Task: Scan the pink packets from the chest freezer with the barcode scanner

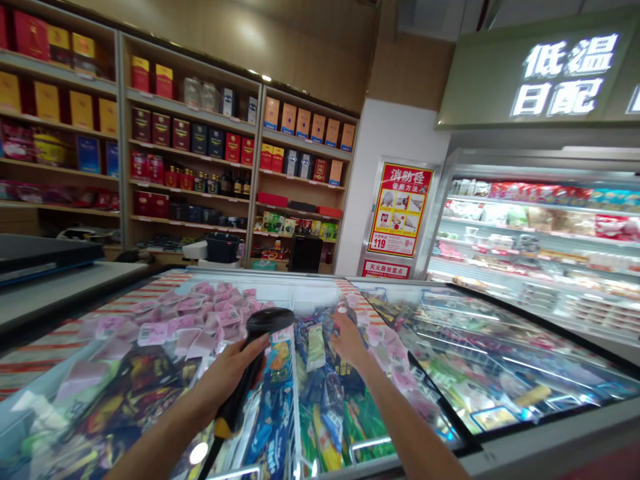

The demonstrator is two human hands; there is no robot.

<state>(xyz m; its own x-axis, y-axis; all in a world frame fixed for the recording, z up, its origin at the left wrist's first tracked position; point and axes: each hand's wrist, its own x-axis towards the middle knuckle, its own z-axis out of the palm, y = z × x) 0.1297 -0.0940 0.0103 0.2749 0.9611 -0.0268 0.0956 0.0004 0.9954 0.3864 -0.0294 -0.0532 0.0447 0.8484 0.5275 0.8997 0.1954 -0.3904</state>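
Observation:
My left hand point(233, 363) is closed round the handle of a black barcode scanner point(270, 320) with a yellow collar and a cable running down. The scanner's head points forward over the freezer. My right hand point(350, 340) reaches over the same chest freezer point(305, 290), its fingers curled among wrapped ice creams. What it grips is blurred and partly hidden. Beside its fingers lies a pale green ice cream packet point(316, 347). Blue ice cream packets point(275, 427) lie below the scanner, and green packets point(365, 423) lie below my right wrist. A wire divider point(296, 413) separates them.
Pink-lidded cups point(190, 320) fill the freezer's far left part. A second glass-topped freezer section point(500, 353) adjoins on the right. Shelves of boxed goods point(200, 140) line the back wall. A lit chilled cabinet point(540, 233) stands at right, a counter point(65, 280) at left.

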